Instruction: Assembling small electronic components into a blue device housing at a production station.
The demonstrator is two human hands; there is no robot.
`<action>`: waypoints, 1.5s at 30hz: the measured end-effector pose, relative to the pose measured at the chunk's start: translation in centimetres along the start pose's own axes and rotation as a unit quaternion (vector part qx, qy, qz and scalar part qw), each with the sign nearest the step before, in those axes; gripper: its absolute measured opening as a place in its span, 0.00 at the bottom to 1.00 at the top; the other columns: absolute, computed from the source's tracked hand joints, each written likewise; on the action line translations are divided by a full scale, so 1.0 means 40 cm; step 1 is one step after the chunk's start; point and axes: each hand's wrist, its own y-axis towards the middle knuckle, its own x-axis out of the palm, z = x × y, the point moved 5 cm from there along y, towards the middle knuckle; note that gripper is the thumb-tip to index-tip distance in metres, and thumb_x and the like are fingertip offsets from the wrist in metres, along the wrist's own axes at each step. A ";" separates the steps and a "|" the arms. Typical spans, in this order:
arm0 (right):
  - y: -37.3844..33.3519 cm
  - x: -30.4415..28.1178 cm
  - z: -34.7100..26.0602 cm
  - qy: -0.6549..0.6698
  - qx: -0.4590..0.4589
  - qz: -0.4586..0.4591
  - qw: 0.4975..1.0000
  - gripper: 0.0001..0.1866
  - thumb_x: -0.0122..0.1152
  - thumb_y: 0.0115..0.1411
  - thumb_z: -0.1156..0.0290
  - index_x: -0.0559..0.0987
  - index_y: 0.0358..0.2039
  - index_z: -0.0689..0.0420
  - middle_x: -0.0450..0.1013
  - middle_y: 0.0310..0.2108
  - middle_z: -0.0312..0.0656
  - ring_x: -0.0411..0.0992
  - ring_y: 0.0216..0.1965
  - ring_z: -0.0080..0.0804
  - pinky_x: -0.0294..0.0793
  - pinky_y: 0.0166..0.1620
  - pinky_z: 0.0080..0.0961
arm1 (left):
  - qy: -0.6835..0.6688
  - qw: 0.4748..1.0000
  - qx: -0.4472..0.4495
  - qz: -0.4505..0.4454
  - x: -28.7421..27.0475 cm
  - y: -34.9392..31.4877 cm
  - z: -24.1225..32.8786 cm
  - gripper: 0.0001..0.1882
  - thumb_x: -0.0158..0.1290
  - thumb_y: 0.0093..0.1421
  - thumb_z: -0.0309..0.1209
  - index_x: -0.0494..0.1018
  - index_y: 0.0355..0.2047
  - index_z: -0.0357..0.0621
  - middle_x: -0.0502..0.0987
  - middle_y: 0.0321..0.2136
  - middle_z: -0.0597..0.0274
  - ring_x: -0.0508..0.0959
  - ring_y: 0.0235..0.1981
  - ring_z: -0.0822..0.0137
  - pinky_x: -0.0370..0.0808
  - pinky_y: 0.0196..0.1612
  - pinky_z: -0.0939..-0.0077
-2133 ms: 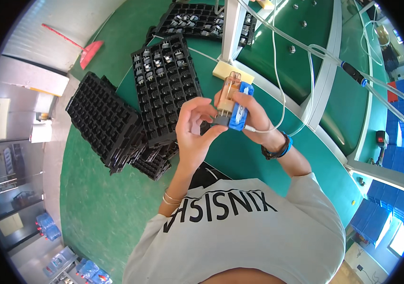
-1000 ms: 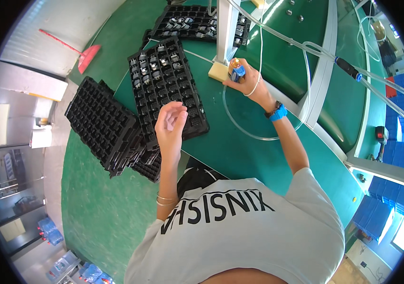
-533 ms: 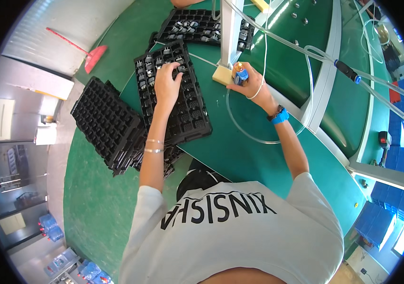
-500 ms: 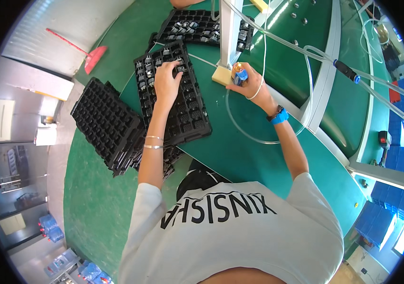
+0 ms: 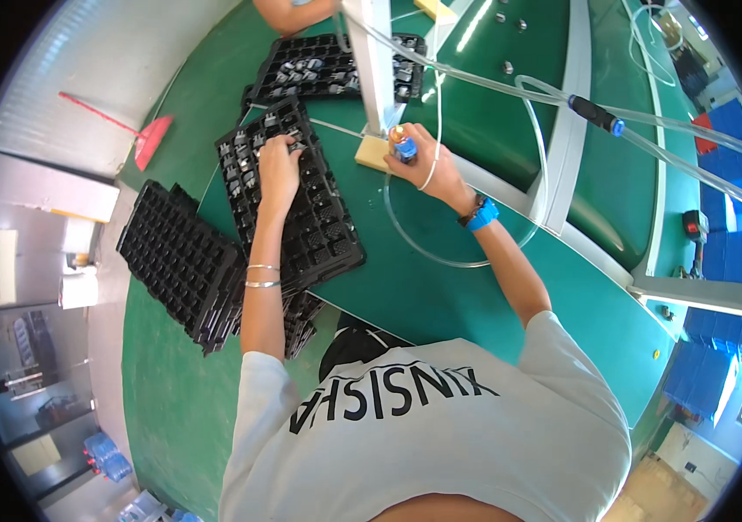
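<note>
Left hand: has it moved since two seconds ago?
Yes. The left hand went from the blue tool out onto the black compartment tray.

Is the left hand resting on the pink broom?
No, the left hand lies on the black compartment tray; the pink broom lies apart on the floor.

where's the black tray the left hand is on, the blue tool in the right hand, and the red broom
black tray (image 5: 323,230), head view, on bare compartments below the left hand
blue tool (image 5: 405,150), head view, on its blue body above the right hand's fingers
red broom (image 5: 152,142), head view, on the red head
</note>
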 end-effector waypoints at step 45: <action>-0.135 0.002 -0.296 0.714 0.267 -0.132 0.634 0.20 0.47 0.56 0.57 0.67 0.44 0.58 0.70 0.36 0.38 0.70 0.35 0.24 0.69 0.38 0.22 | -0.665 0.739 -0.103 -0.008 -0.268 -0.262 0.367 0.14 0.53 0.46 0.12 0.70 0.35 0.33 0.69 0.35 0.62 0.74 0.37 0.70 0.71 0.43 0.79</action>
